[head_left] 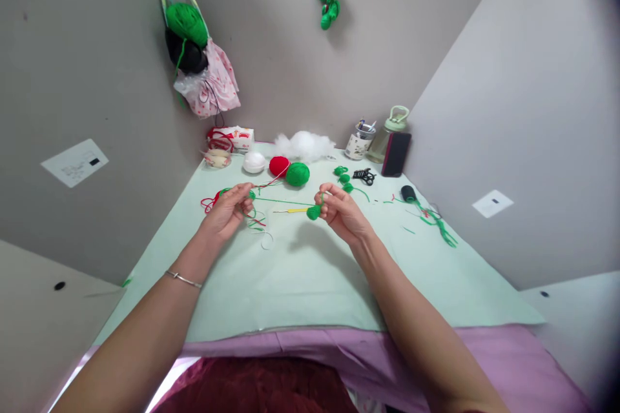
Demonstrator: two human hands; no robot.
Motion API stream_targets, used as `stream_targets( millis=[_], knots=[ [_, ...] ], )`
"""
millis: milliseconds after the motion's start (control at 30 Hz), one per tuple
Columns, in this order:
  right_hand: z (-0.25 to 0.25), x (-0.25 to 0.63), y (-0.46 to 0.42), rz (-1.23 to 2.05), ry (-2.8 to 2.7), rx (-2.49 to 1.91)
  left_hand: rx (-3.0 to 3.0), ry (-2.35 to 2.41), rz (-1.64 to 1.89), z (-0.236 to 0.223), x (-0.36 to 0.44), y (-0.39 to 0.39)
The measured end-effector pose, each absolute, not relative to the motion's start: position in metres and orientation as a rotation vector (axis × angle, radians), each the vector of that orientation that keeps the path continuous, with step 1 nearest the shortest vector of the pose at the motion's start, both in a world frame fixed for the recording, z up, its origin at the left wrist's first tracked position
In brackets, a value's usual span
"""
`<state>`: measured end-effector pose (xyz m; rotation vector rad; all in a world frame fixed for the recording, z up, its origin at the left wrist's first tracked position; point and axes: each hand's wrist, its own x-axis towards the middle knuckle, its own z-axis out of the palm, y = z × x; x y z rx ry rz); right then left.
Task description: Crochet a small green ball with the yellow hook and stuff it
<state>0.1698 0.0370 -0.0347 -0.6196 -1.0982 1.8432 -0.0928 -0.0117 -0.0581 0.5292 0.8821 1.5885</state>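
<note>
A strand of green yarn (283,201) is stretched between my two hands above the table. My left hand (225,213) is closed, pinching its left end with the fingertips. My right hand (343,214) is closed on a small green crochet piece (314,212), which hangs below the thumb and fingers. A yellow crochet hook (296,210) with a metal tip points left beside this piece; whether it lies on the table or is held, I cannot tell. Loose red yarn (209,204) and white thread (267,241) lie around my left hand.
Behind my hands sit a green yarn ball (297,174), a red ball (278,166), a white ball (254,162) and white stuffing (306,145). Small green pieces (344,178), a phone (396,155), a bottle (382,142), a pen cup (359,143) and a black spool (408,193) are rightward.
</note>
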Motion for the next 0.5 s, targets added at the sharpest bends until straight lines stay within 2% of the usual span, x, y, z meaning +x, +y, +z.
stream_targets(
  millis=[500],
  knots=[
    [-0.039,0.175,0.047,1.833,-0.992,-0.677,0.164,0.779,1.778,-0.051,-0.121,-0.004]
  ],
)
